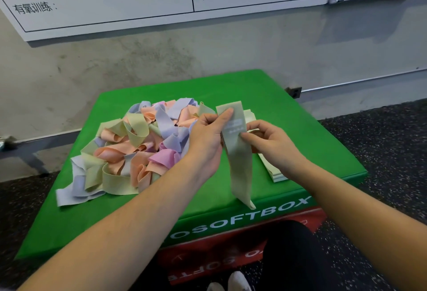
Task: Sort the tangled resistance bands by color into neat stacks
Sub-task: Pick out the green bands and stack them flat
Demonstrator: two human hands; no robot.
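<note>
Band (239,152), pale green, is pinched upright by left hand (205,138) and right hand (270,140), fingers curled round it. Tangle (129,150) is seen at nine o'clock, stack (272,170) at three, on box (288,110).

Both hands on one pale green band, big tangle off to the left

The left hand (205,136) and right hand (269,139) pinch a pale green band (239,152) near its top, and the rest hangs down over the front edge of the green soft box (300,129). Left of it sits the tangled pile (138,145) of yellow, peach, lilac and pink bands. A flat stack of pale green bands (275,170) lies behind the right hand. Whiteboard (115,2) on the wall behind.
</note>
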